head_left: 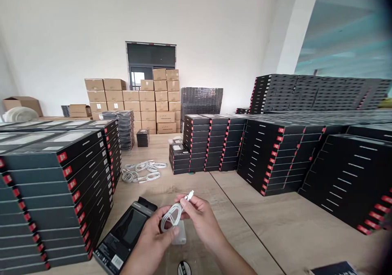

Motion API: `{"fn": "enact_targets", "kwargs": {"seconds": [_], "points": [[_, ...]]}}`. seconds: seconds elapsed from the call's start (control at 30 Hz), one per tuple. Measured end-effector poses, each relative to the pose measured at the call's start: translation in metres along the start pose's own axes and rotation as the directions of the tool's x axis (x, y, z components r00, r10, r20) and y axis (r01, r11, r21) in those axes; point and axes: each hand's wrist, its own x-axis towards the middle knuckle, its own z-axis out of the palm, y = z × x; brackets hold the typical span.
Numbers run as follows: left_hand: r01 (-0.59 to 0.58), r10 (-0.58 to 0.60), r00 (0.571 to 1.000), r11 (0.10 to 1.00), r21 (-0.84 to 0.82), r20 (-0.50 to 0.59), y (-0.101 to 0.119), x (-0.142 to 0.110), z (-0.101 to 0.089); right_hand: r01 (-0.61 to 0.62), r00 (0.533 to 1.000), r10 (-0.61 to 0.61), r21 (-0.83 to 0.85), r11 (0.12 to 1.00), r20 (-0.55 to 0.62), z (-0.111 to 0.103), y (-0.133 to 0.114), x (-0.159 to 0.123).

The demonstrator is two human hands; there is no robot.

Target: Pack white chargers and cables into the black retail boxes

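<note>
A coiled white cable point(172, 217) is held up between my two hands over the wooden table. My left hand point(157, 230) pinches the coil between thumb and fingers. With thumb and forefinger my right hand point(197, 213) grips the cable near its white connector point(190, 195), which points up and right. Below the coil, partly covered by my left hand, lies a pale translucent rectangular piece point(180, 235). To the left, under my left forearm, an opened black box point(127, 230) rests on the table with its end flap up.
Stacked black boxes point(58, 177) rise at left, and more stacks point(269, 156) line the right. Several coiled white cables point(143, 171) lie beyond my hands. A small round black-and-white item point(184, 268) sits at the near edge. Cardboard cartons point(148, 105) are piled against the back wall.
</note>
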Motion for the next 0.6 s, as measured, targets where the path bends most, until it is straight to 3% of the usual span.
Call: {"fn": "enact_targets", "kwargs": {"seconds": [0.17, 0.33, 0.47, 0.6], "points": [[0.209, -0.209, 0.978, 0.976, -0.063, 0.013, -0.011, 0.000, -0.001, -0.017, 1.000, 0.016, 0.086, 0.996, 0.012, 0.002, -0.003, -0.002], [0.135, -0.135, 0.991, 0.989, -0.057, -0.005, -0.009, 0.000, 0.006, 0.012, 0.999, -0.012, -0.006, 1.000, 0.049, 0.000, -0.004, 0.000], [0.060, -0.064, 0.992, 0.997, -0.039, -0.110, -0.004, 0.000, 0.009, -0.011, 0.999, 0.020, -0.241, 0.970, 0.036, -0.003, -0.003, 0.001], [0.069, -0.066, 0.980, 0.998, 0.008, -0.189, -0.009, 0.002, 0.010, 0.118, 0.975, 0.021, -0.596, 0.794, 0.221, -0.003, -0.010, -0.003]]}}
